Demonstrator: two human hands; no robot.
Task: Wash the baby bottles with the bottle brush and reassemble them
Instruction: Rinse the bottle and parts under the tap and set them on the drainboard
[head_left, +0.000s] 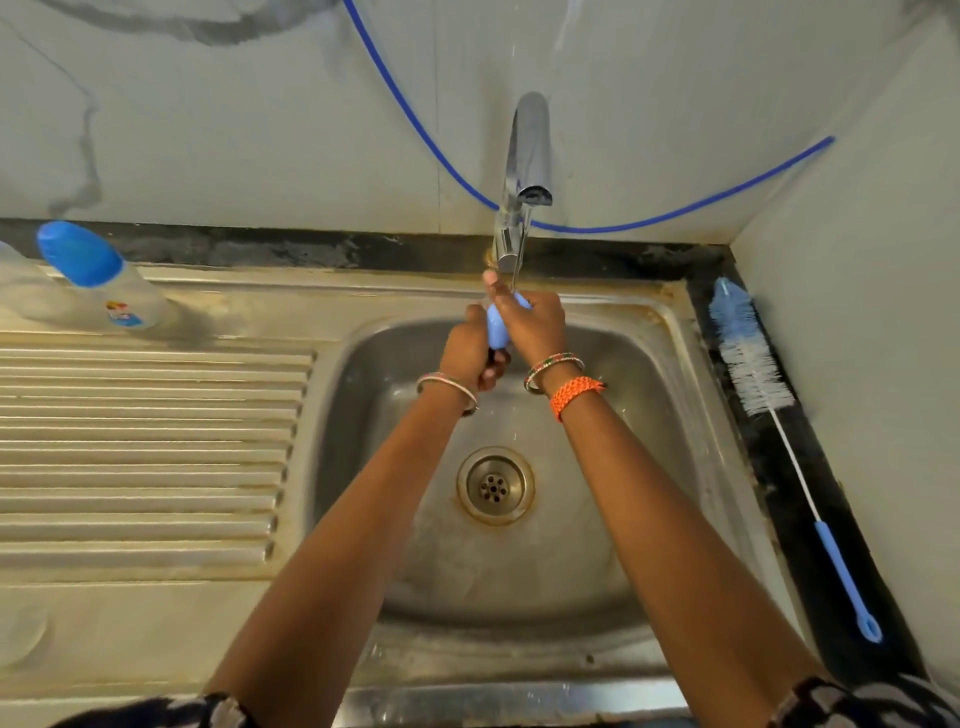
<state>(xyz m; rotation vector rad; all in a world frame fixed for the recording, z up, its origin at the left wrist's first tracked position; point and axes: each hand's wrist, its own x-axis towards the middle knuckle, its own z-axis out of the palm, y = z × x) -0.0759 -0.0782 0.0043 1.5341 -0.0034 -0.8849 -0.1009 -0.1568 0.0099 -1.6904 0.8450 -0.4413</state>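
Under the tap (522, 171), over the back of the sink (670, 415), both hands hold a light blue bottle part (497, 326). My left hand (470, 351) grips it from below and the left. My right hand (530, 319) curls round its upper right side. A thin stream of water runs onto the hands. Most of the blue part is hidden by fingers. An assembled baby bottle (98, 275) with a blue cap stands on the draining board at the far left. The bottle brush (756, 364), blue and white bristles with a blue handle, lies on the dark counter at the right.
The ribbed draining board (145, 447) fills the left side. The sink drain (495, 486) sits in the middle of the basin. A blue hose (415, 119) loops across the wall behind the tap. Another clear object shows partly at the far left edge.
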